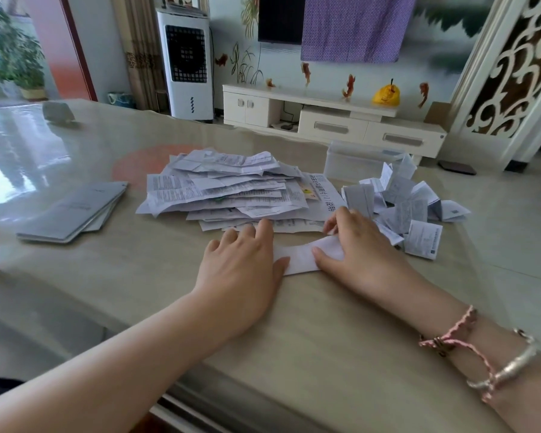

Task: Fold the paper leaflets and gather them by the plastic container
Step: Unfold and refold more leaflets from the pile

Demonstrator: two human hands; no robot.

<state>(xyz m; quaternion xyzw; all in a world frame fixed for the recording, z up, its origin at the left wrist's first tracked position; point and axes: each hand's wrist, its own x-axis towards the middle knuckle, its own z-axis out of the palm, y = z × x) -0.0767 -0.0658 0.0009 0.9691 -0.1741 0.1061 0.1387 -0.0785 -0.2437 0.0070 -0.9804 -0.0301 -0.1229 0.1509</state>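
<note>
At centre frame, the white paper leaflet strip (306, 256) lies on the beige counter (169, 276), long axis left-right. The left hand (241, 270) presses one end flat-fingered; the right hand (353, 245) pinches the other. The folded leaflets heap (409, 207) and clear plastic container (353, 160) lie up-right, nearer the right hand.

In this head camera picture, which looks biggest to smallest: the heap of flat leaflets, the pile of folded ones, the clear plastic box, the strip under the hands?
1. Heap of flat leaflets
2. Pile of folded leaflets
3. Plastic box, though it sits farther away, so unsure
4. Paper strip, partly covered by hands
</note>
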